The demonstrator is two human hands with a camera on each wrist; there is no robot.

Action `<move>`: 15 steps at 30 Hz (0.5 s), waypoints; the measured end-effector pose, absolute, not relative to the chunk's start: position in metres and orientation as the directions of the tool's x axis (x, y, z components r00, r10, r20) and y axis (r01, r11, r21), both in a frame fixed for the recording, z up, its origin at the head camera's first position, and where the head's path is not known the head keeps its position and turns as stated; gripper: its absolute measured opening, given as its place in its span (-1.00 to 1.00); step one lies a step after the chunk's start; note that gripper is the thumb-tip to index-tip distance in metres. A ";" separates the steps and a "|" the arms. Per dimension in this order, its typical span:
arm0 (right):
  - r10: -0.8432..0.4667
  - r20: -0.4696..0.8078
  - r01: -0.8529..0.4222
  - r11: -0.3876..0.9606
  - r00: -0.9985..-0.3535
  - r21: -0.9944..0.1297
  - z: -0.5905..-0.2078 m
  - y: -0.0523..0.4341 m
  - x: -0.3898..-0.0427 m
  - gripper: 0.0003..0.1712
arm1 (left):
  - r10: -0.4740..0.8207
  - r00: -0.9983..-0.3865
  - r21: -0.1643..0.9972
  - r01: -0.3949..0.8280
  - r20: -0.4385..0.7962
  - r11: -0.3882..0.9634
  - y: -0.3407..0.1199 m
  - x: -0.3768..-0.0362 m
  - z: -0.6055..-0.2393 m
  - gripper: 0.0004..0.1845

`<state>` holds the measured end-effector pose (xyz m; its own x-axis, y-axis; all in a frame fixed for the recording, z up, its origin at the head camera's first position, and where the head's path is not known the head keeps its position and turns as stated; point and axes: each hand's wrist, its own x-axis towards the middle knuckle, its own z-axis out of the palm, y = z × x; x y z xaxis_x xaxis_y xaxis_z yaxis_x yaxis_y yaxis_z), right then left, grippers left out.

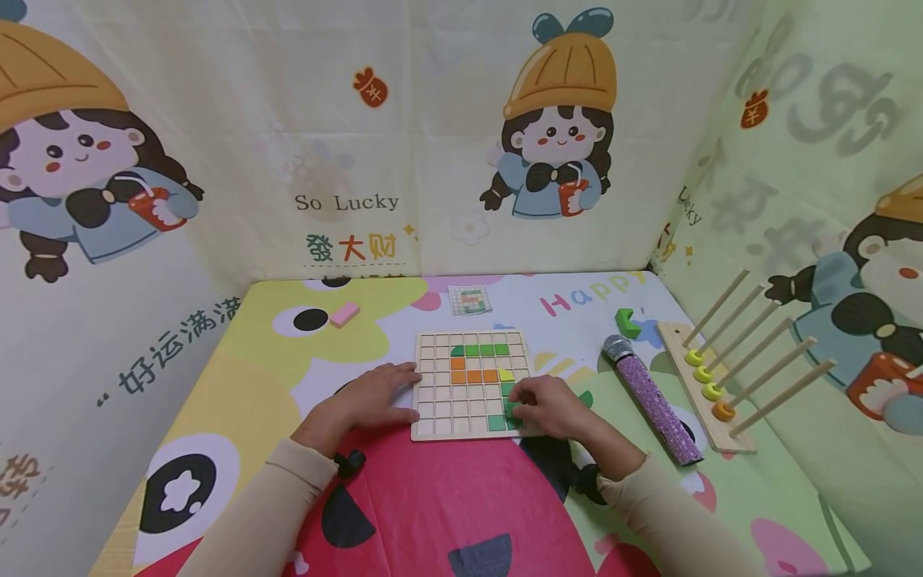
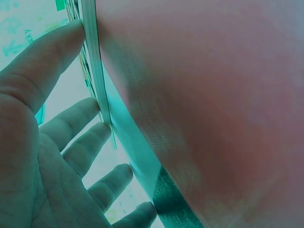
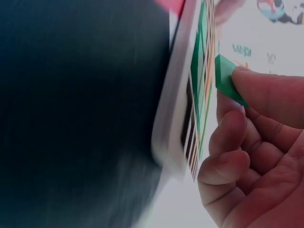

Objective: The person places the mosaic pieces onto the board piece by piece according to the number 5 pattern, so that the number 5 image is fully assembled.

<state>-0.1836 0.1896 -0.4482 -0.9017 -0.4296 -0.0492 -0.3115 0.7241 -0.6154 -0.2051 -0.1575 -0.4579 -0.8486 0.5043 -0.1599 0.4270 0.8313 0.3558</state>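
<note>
A square wooden grid board (image 1: 437,406) lies flat in front of me in the head view. Along its left edge rests my left hand (image 1: 370,398), fingers spread and fairly straight; the left wrist view shows the fingertips right at the board's side. Over the board's lower right, my right hand (image 1: 554,407) pinches a small green tile (image 3: 225,78) between thumb and finger. Set in the grid are a row of green tiles (image 1: 486,350), several orange tiles (image 1: 476,377), a yellow tile (image 1: 505,375) and more green tiles (image 1: 497,423) near the right hand, which partly hides them.
Behind the board lies a card with a coloured grid pattern (image 1: 470,300); a pink block (image 1: 344,314) is at back left. To the right are a purple glittery microphone (image 1: 658,405), a green notched block (image 1: 627,323) and a wooden peg stand (image 1: 674,340) with yellow and orange rings.
</note>
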 end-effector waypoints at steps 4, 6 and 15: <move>-0.480 -0.041 -0.350 0.693 -0.876 -0.631 -0.449 0.173 -0.182 -0.96 | 0.503 -0.849 0.354 0.426 -0.162 0.833 -0.158 -0.205 -0.458 -0.16; -0.501 -0.024 -0.371 0.672 -0.865 -0.641 -0.450 0.165 -0.181 -0.96 | 0.502 -0.849 0.356 0.424 -0.163 0.833 -0.158 -0.206 -0.458 -0.17; -0.542 0.024 -0.435 0.646 -0.840 -0.627 -0.456 0.142 -0.180 -0.94 | 0.504 -0.847 0.368 0.420 -0.168 0.829 -0.158 -0.204 -0.457 -0.17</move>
<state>-0.1804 0.1422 -0.4556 -0.8399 -0.5421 0.0241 -0.4352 0.6464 -0.6268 -0.2042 -0.1580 -0.4569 -0.8472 0.5041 -0.1678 0.4205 0.8292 0.3683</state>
